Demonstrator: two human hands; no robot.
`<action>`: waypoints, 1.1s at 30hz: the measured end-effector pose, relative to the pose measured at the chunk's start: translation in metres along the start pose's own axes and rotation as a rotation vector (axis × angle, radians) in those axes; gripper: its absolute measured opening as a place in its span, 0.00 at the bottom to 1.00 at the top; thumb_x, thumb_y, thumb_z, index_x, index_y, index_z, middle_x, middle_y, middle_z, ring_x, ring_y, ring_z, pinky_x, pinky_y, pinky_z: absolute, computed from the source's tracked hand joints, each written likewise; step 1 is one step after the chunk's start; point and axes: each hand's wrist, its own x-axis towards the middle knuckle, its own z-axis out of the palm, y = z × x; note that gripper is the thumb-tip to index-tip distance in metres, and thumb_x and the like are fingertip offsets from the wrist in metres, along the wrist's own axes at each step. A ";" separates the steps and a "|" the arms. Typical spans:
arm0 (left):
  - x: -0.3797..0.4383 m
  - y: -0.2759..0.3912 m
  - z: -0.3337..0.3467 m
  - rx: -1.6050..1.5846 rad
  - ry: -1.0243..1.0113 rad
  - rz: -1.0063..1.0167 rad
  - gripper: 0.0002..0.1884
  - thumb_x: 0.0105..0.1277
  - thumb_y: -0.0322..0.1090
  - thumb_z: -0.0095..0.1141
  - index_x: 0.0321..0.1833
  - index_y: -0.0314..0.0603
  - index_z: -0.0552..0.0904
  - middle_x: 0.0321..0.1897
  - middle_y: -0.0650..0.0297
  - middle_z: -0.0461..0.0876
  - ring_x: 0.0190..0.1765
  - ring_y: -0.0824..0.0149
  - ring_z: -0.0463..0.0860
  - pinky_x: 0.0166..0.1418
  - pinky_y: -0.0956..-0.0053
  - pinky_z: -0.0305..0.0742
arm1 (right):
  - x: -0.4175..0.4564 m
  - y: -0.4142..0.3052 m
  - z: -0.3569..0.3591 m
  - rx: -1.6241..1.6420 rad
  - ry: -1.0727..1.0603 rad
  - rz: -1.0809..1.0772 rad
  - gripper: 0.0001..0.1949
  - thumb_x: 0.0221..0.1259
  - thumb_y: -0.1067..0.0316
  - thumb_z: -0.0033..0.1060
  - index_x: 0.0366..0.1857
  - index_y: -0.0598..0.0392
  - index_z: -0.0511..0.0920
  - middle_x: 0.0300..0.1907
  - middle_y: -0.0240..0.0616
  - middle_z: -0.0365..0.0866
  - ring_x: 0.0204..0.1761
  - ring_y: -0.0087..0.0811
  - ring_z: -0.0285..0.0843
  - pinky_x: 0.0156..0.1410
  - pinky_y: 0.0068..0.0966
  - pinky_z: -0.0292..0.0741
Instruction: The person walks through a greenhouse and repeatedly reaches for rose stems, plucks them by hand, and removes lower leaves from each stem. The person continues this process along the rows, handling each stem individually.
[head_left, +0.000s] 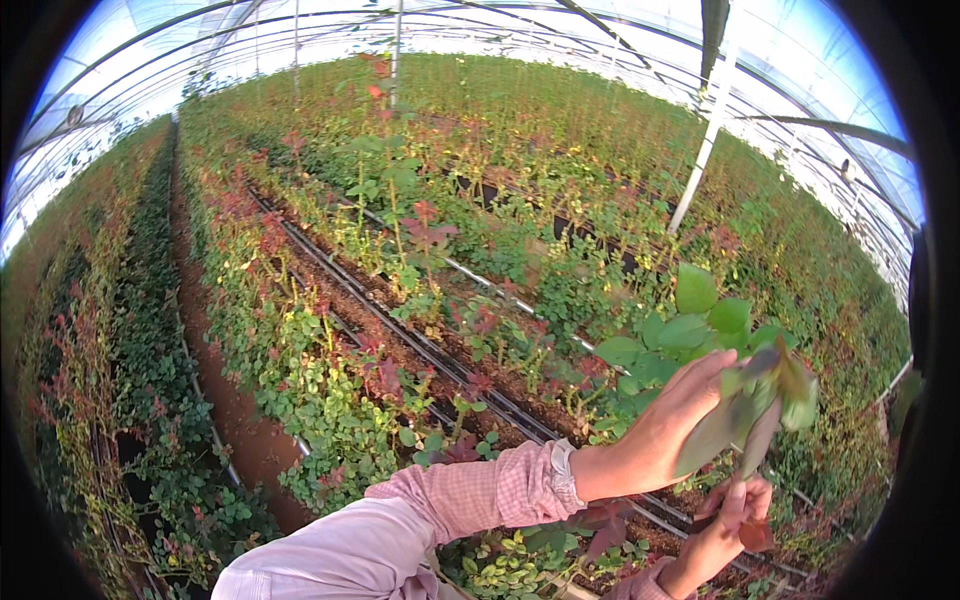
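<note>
My left hand reaches in from the lower middle, its back towards me and its fingers curled around leafy rose stems. Leaves in front hide most of the fingertips. Broad green leaves stand out above the knuckles, while darker, blurred ones hang on the near side of the hand. Just below, my right hand pinches the lower part of the greenery between thumb and fingers. A reddish-brown leaf sticks out beside those fingers. No tool shows in either hand.
Rose plants with green and red leaves grow in long rows. Black irrigation pipes run along the soil bed in front of me. A bare earth path lies to the left. A slanted white post supports the greenhouse roof.
</note>
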 end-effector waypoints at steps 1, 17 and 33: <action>0.007 0.022 -0.023 0.149 -0.059 -0.215 0.42 0.67 0.27 0.63 0.82 0.42 0.55 0.79 0.51 0.59 0.78 0.53 0.64 0.74 0.58 0.66 | -0.009 -0.010 0.011 0.169 -0.055 0.064 0.11 0.72 0.62 0.61 0.42 0.58 0.74 0.27 0.28 0.72 0.21 0.16 0.65 0.25 0.16 0.62; -0.213 0.194 -0.442 0.464 -0.060 -0.576 0.07 0.62 0.28 0.69 0.42 0.39 0.87 0.45 0.60 0.84 0.45 0.59 0.82 0.51 0.65 0.76 | -0.298 -0.046 0.309 0.335 -1.368 0.918 0.15 0.74 0.55 0.60 0.45 0.56 0.74 0.28 0.29 0.74 0.26 0.15 0.69 0.29 0.17 0.64; -0.096 0.182 -0.684 0.647 -0.020 -0.373 0.07 0.67 0.24 0.62 0.47 0.33 0.85 0.44 0.52 0.87 0.46 0.58 0.88 0.51 0.67 0.84 | -0.354 -0.037 0.525 0.927 -0.794 1.533 0.18 0.78 0.52 0.50 0.27 0.49 0.69 0.25 0.30 0.65 0.26 0.25 0.66 0.20 0.19 0.59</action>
